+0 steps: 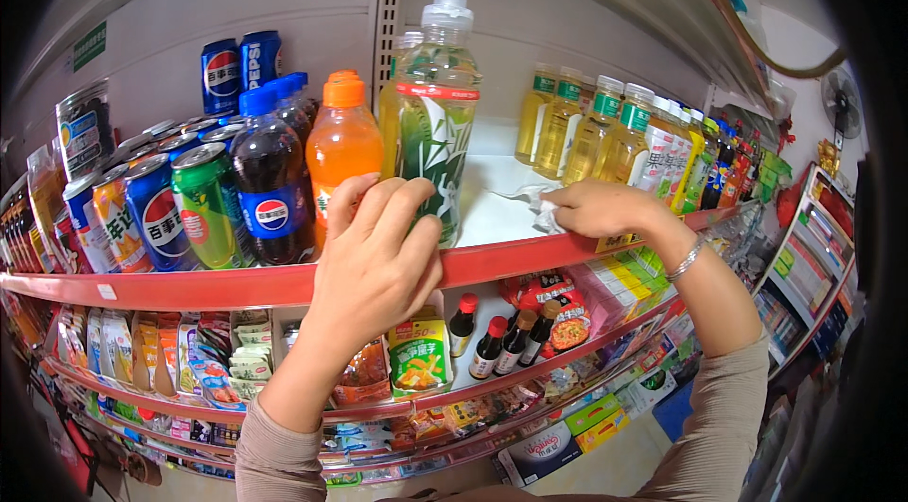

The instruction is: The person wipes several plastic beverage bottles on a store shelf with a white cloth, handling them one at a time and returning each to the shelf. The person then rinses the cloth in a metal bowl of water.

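Note:
My right hand (596, 210) pinches a crumpled white tissue (545, 213) against the white shelf board (489, 179), close to its red front edge. My left hand (383, 247) is raised at the shelf's front with curled fingers, in front of an orange soda bottle (345, 133) and a large clear bottle with a green leafy label (440, 126). The fingertips overlap the lower part of the large bottle; whether they grip it cannot be told. Bottles of yellow drink with green neck labels (606, 126) stand behind and beside my right hand.
Soda cans (206, 197) and Pepsi bottles (269, 183) stand at left, with two stacked cans behind. More drink bottles (709, 162) line the right. The red shelf edge (213, 289) runs across; below it are snack packets (418, 357), small dark sauce bottles (488, 348) and cartons (543, 452).

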Available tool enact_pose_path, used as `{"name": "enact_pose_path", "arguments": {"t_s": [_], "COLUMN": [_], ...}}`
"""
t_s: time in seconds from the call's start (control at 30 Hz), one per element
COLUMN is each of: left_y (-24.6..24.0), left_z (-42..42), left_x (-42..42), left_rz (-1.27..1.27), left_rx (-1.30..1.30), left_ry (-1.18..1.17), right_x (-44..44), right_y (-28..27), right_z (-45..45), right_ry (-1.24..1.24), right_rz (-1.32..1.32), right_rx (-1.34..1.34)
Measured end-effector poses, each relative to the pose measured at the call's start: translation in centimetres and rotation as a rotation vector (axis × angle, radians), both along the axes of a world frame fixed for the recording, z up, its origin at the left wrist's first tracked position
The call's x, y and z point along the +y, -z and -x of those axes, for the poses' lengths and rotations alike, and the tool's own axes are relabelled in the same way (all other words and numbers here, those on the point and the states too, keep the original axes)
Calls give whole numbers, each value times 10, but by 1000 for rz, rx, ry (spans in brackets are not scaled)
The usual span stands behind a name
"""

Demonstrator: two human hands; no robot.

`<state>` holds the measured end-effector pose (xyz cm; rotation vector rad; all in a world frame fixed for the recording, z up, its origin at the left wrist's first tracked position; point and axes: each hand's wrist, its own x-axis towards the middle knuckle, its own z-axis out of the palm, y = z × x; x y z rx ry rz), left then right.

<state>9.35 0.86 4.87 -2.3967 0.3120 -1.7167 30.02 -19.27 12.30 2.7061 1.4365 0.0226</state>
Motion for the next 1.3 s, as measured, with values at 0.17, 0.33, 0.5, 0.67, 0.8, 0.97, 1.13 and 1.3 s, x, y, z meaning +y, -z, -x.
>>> {"name": "enact_pose_path", "arguments": {"t_s": [0.17, 0.33, 0.5, 0.67, 0.8, 0.97, 1.13, 1.3], "left_y": [0, 1, 2, 0, 0, 8, 73, 227], "left_z": [1, 1, 1, 0, -1, 4, 45, 138], "left_x": [1, 1, 0, -5, -5, 2, -11, -34], "left_rz": [-8, -17, -21, -32, -57, -125, 8, 779], "left_rx": [12, 45, 29, -1, -4, -83, -201, -33], "left_ry": [16, -1, -10, -45, -46, 38, 153, -31], "right_x": [6, 21, 28, 31, 28, 23, 29, 68], "right_y": [7, 16, 17, 30, 45, 41, 58, 194], "right_z": [26, 43, 46, 28, -2, -20, -9, 79], "right_ry": [-1, -274, -410, -559, -535, -542, -599, -849], "right_rz": [-138, -263, -295, -503, -510, -1000, -1570, -1035], "right_rx": [-86, -7, 155, 363, 364, 622, 930, 1642]}}
